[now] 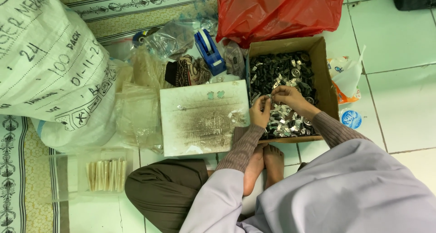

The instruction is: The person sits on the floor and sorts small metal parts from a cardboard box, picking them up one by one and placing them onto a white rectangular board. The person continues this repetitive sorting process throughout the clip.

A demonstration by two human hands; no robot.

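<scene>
I sit cross-legged on the floor, bare feet [263, 165] tucked below my arms. Both hands hover over an open cardboard box [327, 74] filled with several small black and silver metal parts [284, 71]. My left hand [260, 111] and my right hand [287, 96] meet at the fingertips, pinching a small silver metal part [271, 96] between them. Just left of the box lies a worn white board [202, 117] with dark smudges.
A large white woven sack [50, 65] lies at the left. Clear plastic bags [136, 101], a blue tape dispenser [209, 51] and a red plastic bag [277, 10] sit behind the board. A clear tray of pale sticks [106, 175] is at lower left. Tiled floor lies to the right.
</scene>
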